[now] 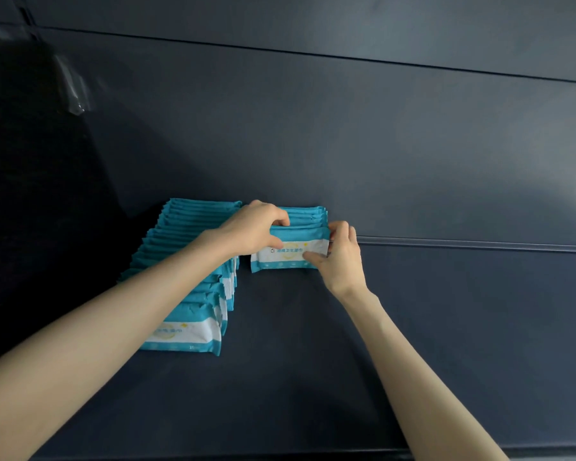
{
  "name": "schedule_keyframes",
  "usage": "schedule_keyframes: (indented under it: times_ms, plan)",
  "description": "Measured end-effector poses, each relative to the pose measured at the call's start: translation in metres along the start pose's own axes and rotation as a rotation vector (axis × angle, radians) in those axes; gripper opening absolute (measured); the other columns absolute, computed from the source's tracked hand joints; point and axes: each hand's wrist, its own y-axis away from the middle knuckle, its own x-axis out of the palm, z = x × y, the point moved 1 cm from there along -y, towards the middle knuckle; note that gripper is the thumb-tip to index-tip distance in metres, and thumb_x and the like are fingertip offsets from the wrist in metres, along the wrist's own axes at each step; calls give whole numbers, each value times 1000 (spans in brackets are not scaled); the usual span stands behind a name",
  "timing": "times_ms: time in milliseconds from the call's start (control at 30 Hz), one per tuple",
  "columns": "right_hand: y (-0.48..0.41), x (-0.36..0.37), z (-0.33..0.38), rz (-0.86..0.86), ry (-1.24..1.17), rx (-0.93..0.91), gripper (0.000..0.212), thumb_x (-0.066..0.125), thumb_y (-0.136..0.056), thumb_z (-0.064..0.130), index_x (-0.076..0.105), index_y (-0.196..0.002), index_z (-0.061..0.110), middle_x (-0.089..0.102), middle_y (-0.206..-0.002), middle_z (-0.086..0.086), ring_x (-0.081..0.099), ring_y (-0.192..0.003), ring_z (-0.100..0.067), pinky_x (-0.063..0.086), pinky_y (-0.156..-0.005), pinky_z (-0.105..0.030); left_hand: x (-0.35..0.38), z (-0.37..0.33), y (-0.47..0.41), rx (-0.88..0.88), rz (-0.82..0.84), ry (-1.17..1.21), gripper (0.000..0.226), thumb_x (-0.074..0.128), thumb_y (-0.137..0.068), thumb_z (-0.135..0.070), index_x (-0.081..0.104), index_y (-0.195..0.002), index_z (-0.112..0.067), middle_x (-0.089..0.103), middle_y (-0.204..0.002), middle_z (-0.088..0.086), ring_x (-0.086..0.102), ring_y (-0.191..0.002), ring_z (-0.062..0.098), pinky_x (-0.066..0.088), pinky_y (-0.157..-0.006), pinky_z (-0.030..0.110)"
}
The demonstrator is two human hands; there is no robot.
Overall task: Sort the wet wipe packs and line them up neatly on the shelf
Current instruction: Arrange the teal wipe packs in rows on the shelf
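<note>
Forearms over shelf — L hand & R hand pinch ends of front wipe pack

The teal-and-white front pack I grip stands upright, heading a short row; a long row runs just left.

One head-worn wide-angle view looks forward and down, close over the dark shelf toward its back wall.

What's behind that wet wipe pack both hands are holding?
A short row of more packs stands behind the held pack, running toward the dark back wall. Only their teal top edges show; their fronts are covered by it.
</note>
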Motion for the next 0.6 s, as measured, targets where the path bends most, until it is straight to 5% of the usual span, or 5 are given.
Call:
schedule_keyframes:
  times_ms: [133, 300, 433, 600]
  plan:
    - [3, 0, 1, 12, 39, -43, 65, 72, -82, 15, 35, -136, 14, 42, -127, -4, 53, -99, -23, 47, -83, -37, -4, 0, 3, 73, -33, -52, 41, 73, -82, -23, 63, -121, -15, 53, -107, -5, 50, -107, 16, 42, -93, 34]
    - [1, 2, 3, 11, 164, -69, 63, 69, -86, 20, 35, -139, 15, 40, -125, -5, 55, -101, -26, 50, -80, -39, -7, 0, 2, 143, -94, -218, 53, 74, -80, -31, 54, -128, -19, 50, -118, -4, 46, -111, 16, 37, -93, 32]
    - [1, 1, 0, 34, 297, -120, 77, 69, -85, 27, 25, -148, 21, 27, -145, -3, 34, -129, -24, 46, -86, -40, -6, 3, -1, 95, -14, -388, 81, 75, -76, -38, 35, -143, -15, 39, -141, -1, 37, -128, 18, 31, -103, 36]
    - [-4, 2, -2, 127, 376, -115, 81, 64, -90, 30, 11, -152, 30, 8, -160, 1, 19, -141, -24, 42, -97, -40, -4, 4, -3, 95, 33, -536, 76, 65, -84, -43, 33, -144, -9, 40, -146, 3, 35, -135, 19, 32, -107, 37]
